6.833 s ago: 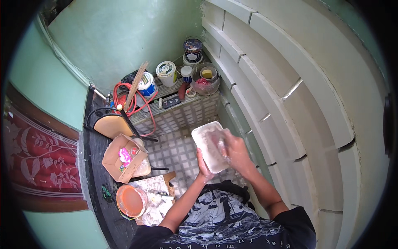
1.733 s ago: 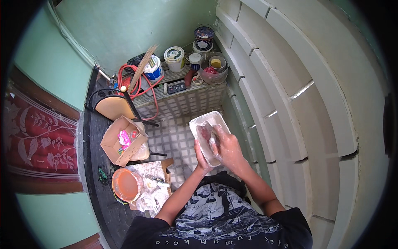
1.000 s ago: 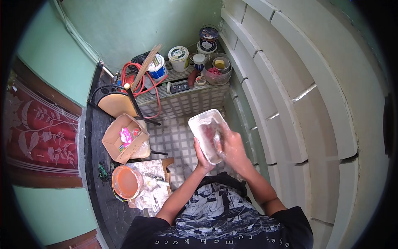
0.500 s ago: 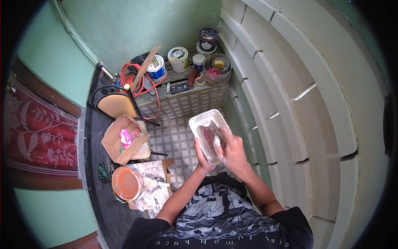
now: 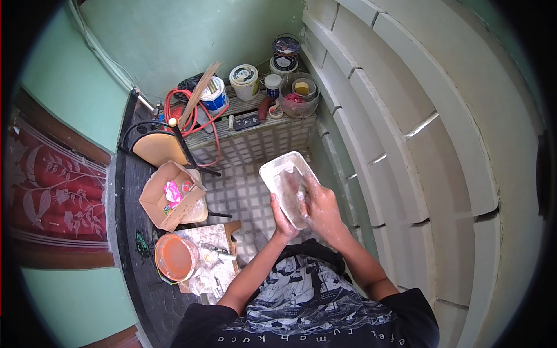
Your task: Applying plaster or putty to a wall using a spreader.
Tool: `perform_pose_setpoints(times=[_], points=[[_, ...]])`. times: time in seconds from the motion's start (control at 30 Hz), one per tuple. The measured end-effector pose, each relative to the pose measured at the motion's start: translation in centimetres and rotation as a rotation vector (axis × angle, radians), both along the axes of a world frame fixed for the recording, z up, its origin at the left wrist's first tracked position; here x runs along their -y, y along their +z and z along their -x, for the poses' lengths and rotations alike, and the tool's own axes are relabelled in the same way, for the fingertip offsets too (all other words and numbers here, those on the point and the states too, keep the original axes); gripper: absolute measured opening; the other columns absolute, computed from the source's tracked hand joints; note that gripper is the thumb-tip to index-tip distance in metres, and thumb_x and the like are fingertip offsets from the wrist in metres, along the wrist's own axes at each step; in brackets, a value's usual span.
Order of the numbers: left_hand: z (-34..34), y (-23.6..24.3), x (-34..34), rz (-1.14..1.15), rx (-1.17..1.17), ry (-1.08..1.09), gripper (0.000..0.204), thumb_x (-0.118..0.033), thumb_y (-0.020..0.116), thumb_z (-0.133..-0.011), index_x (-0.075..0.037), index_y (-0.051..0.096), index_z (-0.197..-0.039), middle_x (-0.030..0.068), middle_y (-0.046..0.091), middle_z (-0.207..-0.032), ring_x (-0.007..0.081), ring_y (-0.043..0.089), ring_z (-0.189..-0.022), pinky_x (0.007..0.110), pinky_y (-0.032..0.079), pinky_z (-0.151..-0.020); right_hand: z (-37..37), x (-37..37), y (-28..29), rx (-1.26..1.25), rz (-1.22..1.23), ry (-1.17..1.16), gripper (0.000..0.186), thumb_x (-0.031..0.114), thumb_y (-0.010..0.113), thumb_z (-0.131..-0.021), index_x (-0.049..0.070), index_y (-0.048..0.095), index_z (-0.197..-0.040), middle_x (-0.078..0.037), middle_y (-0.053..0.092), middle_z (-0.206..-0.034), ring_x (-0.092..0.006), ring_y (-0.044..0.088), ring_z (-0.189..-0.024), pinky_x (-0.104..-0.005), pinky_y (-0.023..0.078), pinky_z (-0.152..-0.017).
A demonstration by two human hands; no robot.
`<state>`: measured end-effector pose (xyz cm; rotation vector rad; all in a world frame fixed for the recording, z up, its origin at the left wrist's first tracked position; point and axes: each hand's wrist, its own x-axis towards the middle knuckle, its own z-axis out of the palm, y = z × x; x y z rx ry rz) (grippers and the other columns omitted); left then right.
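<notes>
My left hand (image 5: pixel 280 216) grips the left side of an oblong white tray (image 5: pixel 270 170), its inside coated with pale residue. My right hand (image 5: pixel 322 207) is closed around a flat, greyish, smeared scraper-like piece (image 5: pixel 292 185) lying angled inside the tray; its exact shape is partly hidden by my fingers. The tray is held tilted in front of my body, over the tiled floor. Both forearms come up from the lower edge.
At left stand a chair (image 5: pixel 155 148), a cardboard box (image 5: pixel 152 194) and an orange bucket (image 5: pixel 176 257) on a dusty board (image 5: pixel 220 235). Paint pails (image 5: pixel 243 81), red hose (image 5: pixel 216 148) and tubs crowd a back ledge (image 5: pixel 249 133). Stepped white blocks (image 5: pixel 441 162) line the right wall.
My right hand and the greyish piece have shifted slightly about inside the tray over the last second. Tray and hands sit slightly higher and further left in view than half a second ago.
</notes>
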<state>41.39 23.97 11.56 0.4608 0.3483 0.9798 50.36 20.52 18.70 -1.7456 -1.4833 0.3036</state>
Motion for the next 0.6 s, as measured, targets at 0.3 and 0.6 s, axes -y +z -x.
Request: perform_pose_setpoints(times=[0.3, 0.6], points=[[0.1, 0.1, 0.1, -0.091, 0.015, 0.043, 0.069, -0.056, 0.026, -0.094, -0.013, 0.019, -0.147, 0.0085, 0.031, -0.146, 0.0253, 0.033, -0.133, 0.039, 0.027, -0.110, -0.3, -0.5, 2.4, -0.268, -0.077, 0.046, 0.038, 0.012, 0.056, -0.076, -0.006, 0.051, -0.110, -0.023, 0.056, -0.070, -0.0333, 0.059, -0.057, -0.0365, 0.048, -0.056], [1.1, 0.1, -0.1, 0.115, 0.098, -0.084, 0.077, -0.065, 0.026, -0.089, -0.011, 0.026, -0.145, 0.0094, 0.037, -0.143, 0.0277, 0.042, -0.127, 0.042, 0.032, -0.108, -1.6, -0.9, 3.4, -0.144, -0.183, -0.048, 0.040, 0.002, 0.056, -0.074, -0.001, 0.049, -0.113, -0.022, 0.057, -0.069, -0.0411, 0.059, -0.061, -0.0442, 0.046, -0.056]])
